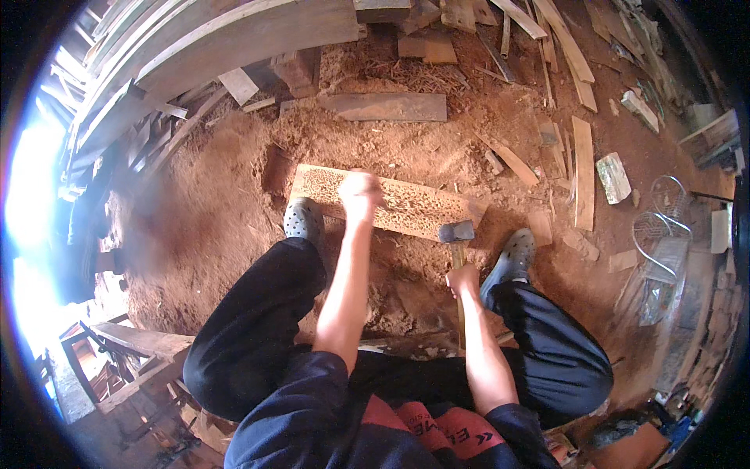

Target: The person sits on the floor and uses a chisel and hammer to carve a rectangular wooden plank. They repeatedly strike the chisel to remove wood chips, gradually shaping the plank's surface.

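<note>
A wooden board (422, 207), its upper face covered with small dark pits or carved marks, lies slantwise on the earth between my feet. Over its left half, my left hand (361, 193) is closed in a fist; whatever it grips, if anything, is hidden by the fingers and slightly blurred. My right hand (463, 279) wraps round the wooden handle of a hammer (456, 232). The dark, blocky hammer head is by the board's near right edge; whether it touches the wood I cannot tell. The handle's lower end points back toward my lap.
My left clog (303, 220) is close against the board's near left edge; my right clog (512, 258) is past its right end. A loose plank (391, 107) lies beyond. Stacked long boards (250, 47) fill the far left. At right are a white block (613, 178) and a wire rack (660, 234).
</note>
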Tool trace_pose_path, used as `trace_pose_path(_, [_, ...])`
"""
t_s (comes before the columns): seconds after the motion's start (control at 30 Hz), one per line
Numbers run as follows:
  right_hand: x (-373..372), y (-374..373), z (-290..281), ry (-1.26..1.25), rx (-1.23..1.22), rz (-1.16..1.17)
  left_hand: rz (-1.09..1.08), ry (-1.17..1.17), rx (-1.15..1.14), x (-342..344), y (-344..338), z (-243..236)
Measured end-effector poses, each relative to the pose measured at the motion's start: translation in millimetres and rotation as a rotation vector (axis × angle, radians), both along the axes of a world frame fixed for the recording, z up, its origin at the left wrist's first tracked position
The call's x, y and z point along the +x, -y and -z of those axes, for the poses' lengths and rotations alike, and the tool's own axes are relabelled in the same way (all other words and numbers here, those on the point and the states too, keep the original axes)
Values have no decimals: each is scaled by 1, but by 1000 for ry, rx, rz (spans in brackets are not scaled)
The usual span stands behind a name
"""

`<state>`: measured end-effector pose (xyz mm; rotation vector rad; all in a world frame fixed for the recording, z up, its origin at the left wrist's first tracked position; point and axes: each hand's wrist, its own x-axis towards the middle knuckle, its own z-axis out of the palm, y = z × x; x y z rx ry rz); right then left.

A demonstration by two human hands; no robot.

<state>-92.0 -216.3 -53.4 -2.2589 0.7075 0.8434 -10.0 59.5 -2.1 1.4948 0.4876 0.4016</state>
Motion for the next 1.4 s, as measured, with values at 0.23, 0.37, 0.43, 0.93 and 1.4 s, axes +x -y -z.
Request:
trace_pose_path(0.23, [5, -11, -28, -53, 69, 72, 793, 392, 712, 9, 114, -118])
trace_pose_path(0.37, [1, -2, -15, -15, 109, 122, 765, 255, 689, 13, 97, -98])
trace_pose_path(0.43, [-4, 5, 10, 66, 197, 93, 647, 164, 741, 9, 71, -32])
trace_pose_path(0.93, [40, -9, -187, 674, 682, 571, 628, -74, 612, 15, 48, -7])
trace_pose_path(1.4, [27, -31, -150, 623, 360, 226, 608, -104, 616, 10, 45, 2])
